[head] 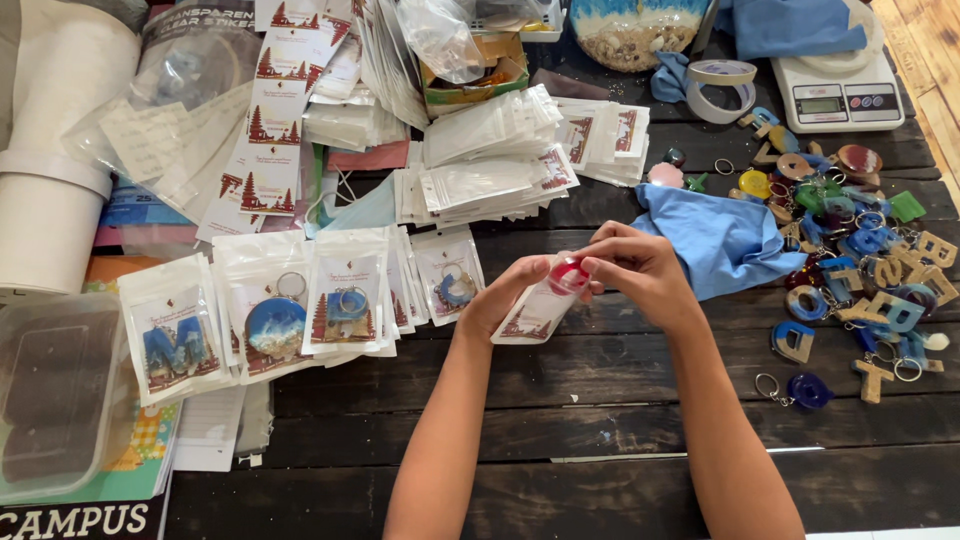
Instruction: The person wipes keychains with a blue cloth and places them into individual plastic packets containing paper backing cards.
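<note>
My left hand (505, 297) holds a small clear packet with a printed card (533, 315) inside, over the dark wooden table (560, 400). My right hand (640, 268) pinches a red and pink round keychain piece (568, 276) at the packet's open top. Both hands meet at the middle of the table. Just left of them lie several filled packets (275, 305) with blue keychains inside. A pile of loose letter-shaped keychains (860, 270) in blue, wood and other colours lies to the right.
A blue cloth (715, 240) lies right of my hands. Stacks of empty packets (490, 165) and printed cards (275, 120) fill the back. A tape roll (722, 88) and a small white scale (838, 95) stand at the back right, a clear plastic box (55, 400) at the left.
</note>
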